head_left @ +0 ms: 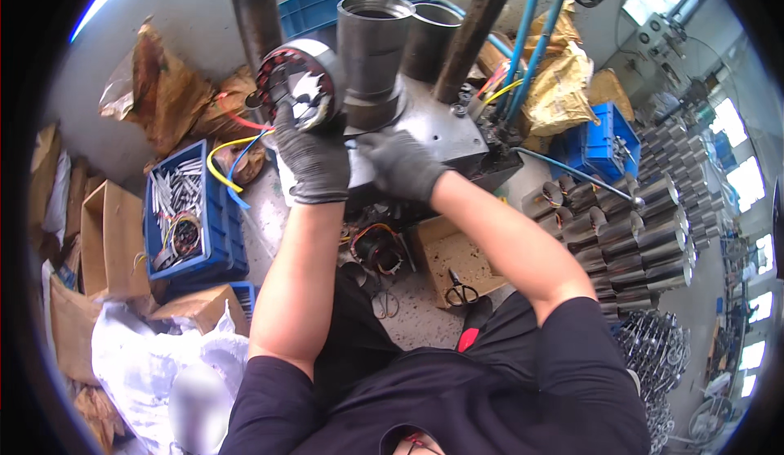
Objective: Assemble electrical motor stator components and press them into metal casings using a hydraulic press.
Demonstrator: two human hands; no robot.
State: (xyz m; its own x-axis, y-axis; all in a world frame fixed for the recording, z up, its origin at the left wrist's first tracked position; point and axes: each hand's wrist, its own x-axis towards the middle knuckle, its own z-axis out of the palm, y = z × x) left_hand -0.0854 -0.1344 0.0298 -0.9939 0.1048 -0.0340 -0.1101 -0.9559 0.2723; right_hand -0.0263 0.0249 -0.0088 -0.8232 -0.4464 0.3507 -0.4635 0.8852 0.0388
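Note:
My left hand (314,161), in a dark grey knit glove, grips the rim of a motor stator (328,67). The stator is a tilted metal ring with dark red windings inside, its open side turned toward me. White material shows in its middle. Yellow, blue and red wires hang to its left. My right hand (404,165), gloved alike, is closed with curled fingers near the front edge of a metal press base (445,132); what it holds, if anything, is hidden. Just beyond it stands a dark metal cylinder (376,51), with a second cylinder (431,38) behind.
Steel posts (482,26) rise from the base. On the left, a blue crate (220,243) holds metal strips and a wound stator. Below my hands are another stator (378,249), a cardboard box (441,243) and black scissors (461,292). Rows of metal sleeves (637,234) stand right.

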